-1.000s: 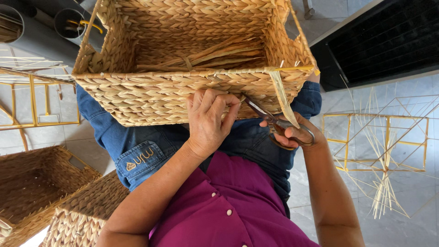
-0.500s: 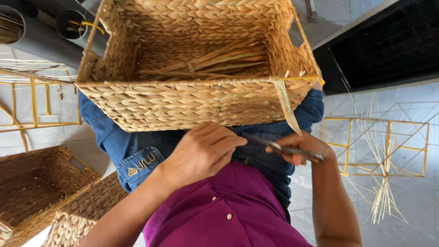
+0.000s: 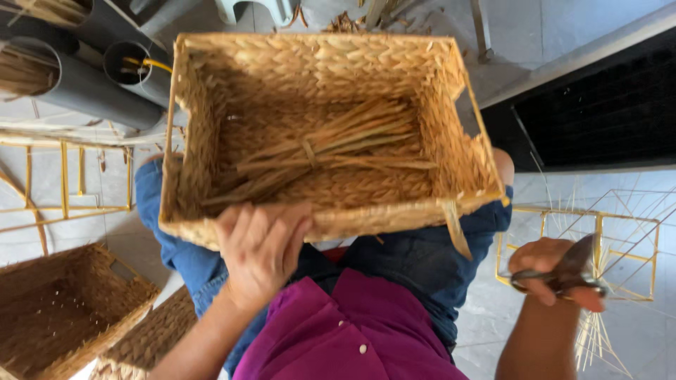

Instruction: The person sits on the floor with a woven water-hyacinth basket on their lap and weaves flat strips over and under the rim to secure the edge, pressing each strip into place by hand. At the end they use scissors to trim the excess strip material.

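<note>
1. A large rectangular woven basket (image 3: 331, 134) rests on the person's lap, its open top facing the camera; every place below is told from this basket
2. Inside the basket, on its floor, lies a tied bundle of straw stalks (image 3: 324, 151), running slantwise from the near left corner toward the far right wall
3. The left hand (image 3: 259, 255) grips the basket's near rim, left of its middle; the fingers (image 3: 243, 229) lie close together and curl up over the woven edge, so the rim sits under the fingertips and the near wall against the palm
4. A loose flat straw strand (image 3: 454, 229) hangs down from the basket's near right corner, clear of both hands
5. The right hand (image 3: 553, 271) is below and to the right of that corner, well apart from the basket; its fingers are curled tight around the handles of dark scissors (image 3: 567, 271), whose blades point up toward the basket's right side
6. Left of and below the basket stand two more woven baskets (image 3: 63, 309)
7. A yellow wire frame (image 3: 598, 243) stands to the basket's right, behind the scissors hand, with loose stalks beside it
</note>
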